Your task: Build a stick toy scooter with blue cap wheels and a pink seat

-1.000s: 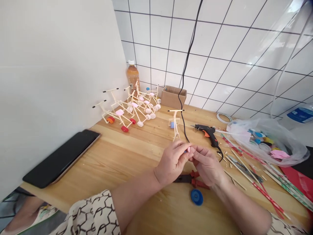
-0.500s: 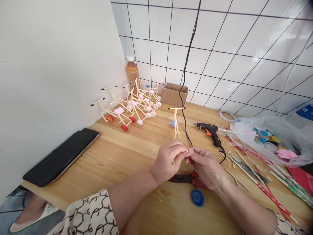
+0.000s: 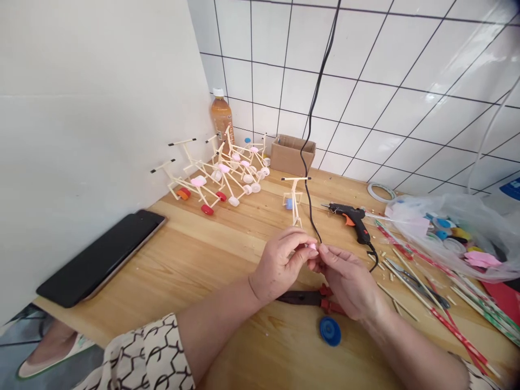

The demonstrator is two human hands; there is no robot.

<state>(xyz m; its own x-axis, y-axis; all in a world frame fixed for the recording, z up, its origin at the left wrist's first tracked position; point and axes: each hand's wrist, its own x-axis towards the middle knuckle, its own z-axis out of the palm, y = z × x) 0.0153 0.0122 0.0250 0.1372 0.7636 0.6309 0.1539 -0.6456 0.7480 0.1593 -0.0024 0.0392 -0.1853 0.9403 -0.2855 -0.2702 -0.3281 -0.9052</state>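
Between the thumb and fingers of my left hand [image 3: 282, 264] is a small pink lump [image 3: 312, 246], likely soft modelling clay. My right hand [image 3: 345, 276] pinches at the lump's right side, its fingertips close together and partly hiding it. Just beyond my hands stands a small stick-built bicycle model [image 3: 295, 200] with black handlebar tips and a blue wheel, its lower end partly hidden. Pliers with red handles [image 3: 303, 297] lie under my hands, partly covered by the right one. A blue bottle cap [image 3: 329, 331] rests nearer to me.
Several stick bicycles with pink seats [image 3: 223, 168] stand at the back left near a drink bottle [image 3: 221, 115] and cardboard box [image 3: 292, 155]. A phone [image 3: 101, 257] lies left. Right are a glue gun [image 3: 352, 216], scissors [image 3: 418, 281], sticks and a plastic bag [image 3: 450, 208].
My fingertips have shifted slightly, and more of the pink lump shows between them. The view has moved a little; the things on the table stay put.
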